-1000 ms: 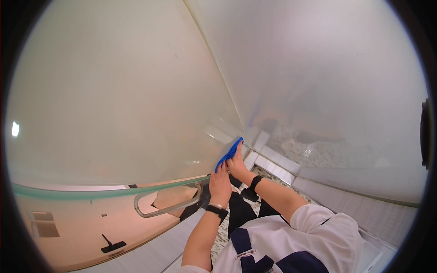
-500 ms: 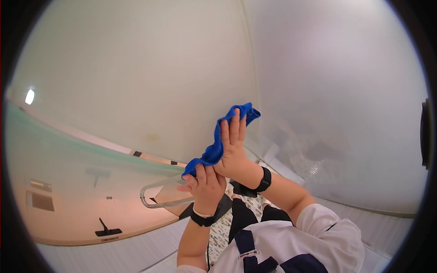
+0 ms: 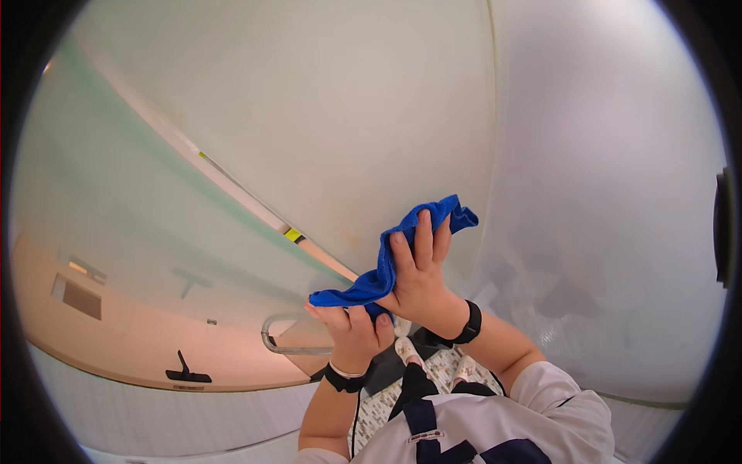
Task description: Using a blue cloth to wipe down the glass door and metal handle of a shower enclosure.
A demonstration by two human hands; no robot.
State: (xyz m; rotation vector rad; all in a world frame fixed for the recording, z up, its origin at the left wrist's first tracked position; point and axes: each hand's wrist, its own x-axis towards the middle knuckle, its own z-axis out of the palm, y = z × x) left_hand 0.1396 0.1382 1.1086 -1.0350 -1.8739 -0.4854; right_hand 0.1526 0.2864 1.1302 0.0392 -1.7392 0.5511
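A blue cloth (image 3: pixel 380 280) lies crumpled in a wavy band against a pale, frosted panel (image 3: pixel 332 116). My right hand (image 3: pixel 423 280) presses on its upper part, fingers stretched out and a little apart, the thumb mostly hidden. Lower and to the left, my left hand (image 3: pixel 357 332) has its fingers bent on the cloth's lower end, and a fold of blue shows between fingers and thumb. Black bands circle both wrists.
A curved metal handle (image 3: pixel 297 350) sits left of my left hand. Behind the greenish glass at left, a black squeegee-shaped tool (image 3: pixel 188 375) shows on a peach wall. Another whitish panel (image 3: pixel 603 193) stands at right. Mosaic floor (image 3: pixel 379 414) lies below, by my feet.
Both hands and the cloth appear lower and farther right in the picture, while the view has also turned. My left fingers are more bent on the cloth, with a fold by the thumb.
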